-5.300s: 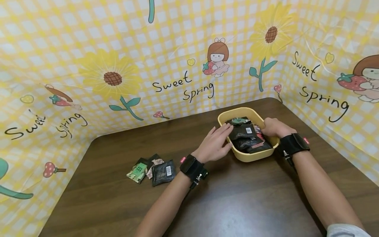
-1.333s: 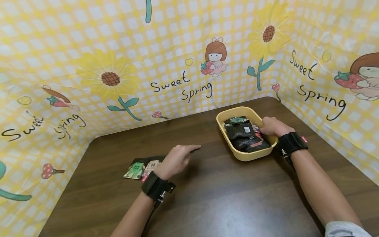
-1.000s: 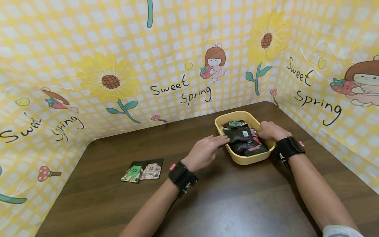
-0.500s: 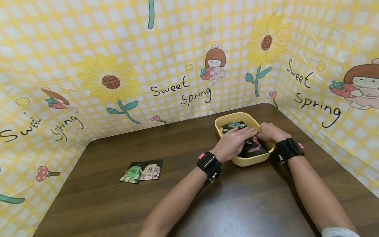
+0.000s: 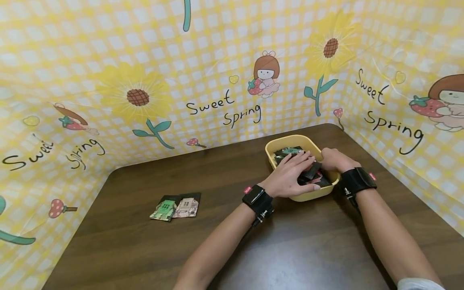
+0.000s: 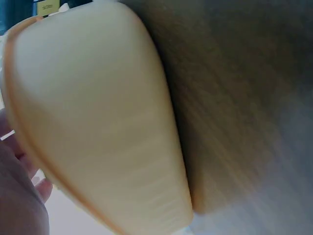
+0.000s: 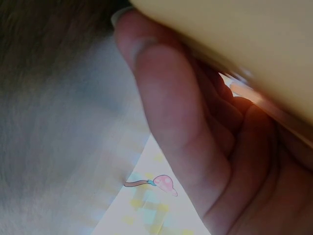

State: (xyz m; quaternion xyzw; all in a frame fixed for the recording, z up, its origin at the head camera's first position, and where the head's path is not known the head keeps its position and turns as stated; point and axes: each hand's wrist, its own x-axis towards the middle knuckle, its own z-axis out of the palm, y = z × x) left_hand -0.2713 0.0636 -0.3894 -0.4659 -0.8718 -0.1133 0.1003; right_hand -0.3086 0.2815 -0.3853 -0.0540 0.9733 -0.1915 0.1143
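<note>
Left hand (image 5: pixel 290 177) is down in the yellow tray (image 5: pixel 280 143), fingers spread flat over the dark packets (image 5: pixel 314 172) piled inside, pressing on them rather than gripping as far as I can see. Right hand (image 5: pixel 334 160) is clamped on the tray's right rim, thumb outside and fingers curled over the lip. The tray sits near the far right corner of the surface (image 5: pixel 232 241).

What worries me: those packets look slick and stacked loose, so if I pinch one from the top I'd guess a second rides up with it or slides over the rim. Also, if the right hand lets go, the light tray could skid toward the far edge.

The head view gives me the whole layout, including two picture packets (image 5: pixel 175 206) lying well apart toward the left side of the surface. The left wrist view only shows the tray's outer wall (image 6: pixel 98 122), blurred, no contents. The right wrist view is the one that shows the thumb (image 7: pixel 166 122) against the tray's outside.
</note>
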